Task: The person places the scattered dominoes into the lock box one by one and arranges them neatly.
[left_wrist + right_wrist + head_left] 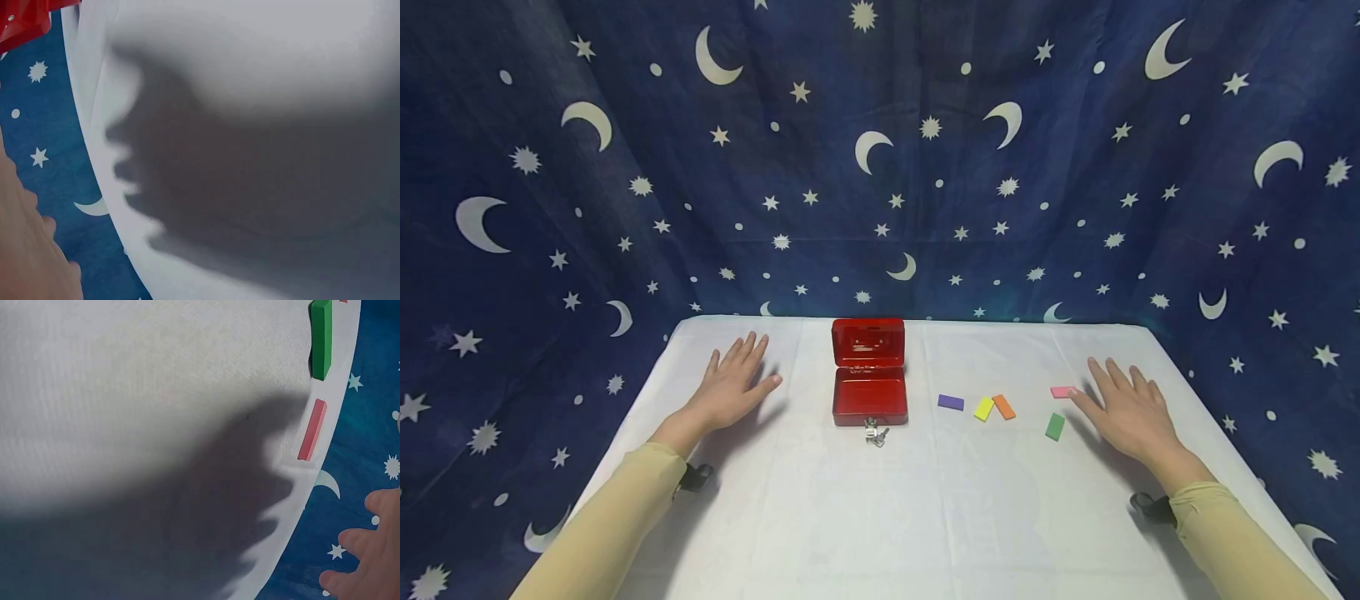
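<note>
My left hand (730,392) is held over the left side of the table with fingers spread and nothing in it. Opposite it, my right hand (1131,412) is spread over the right side, its thumb overlapping the end of a pink block (1062,392) in the head view. A green block (1055,427) lies just left of that hand. Between the hands stands a red metal box (870,396) with its lid (868,343) raised; its inside shows bare. At its front edge are a small padlock (871,430) and keys (880,437).
Purple (951,402), yellow (984,408) and orange (1003,407) blocks lie right of the box, the last two close together. A white cloth (880,517) covers the table. Behind and beside it hangs a dark blue curtain (820,167) with moons and stars.
</note>
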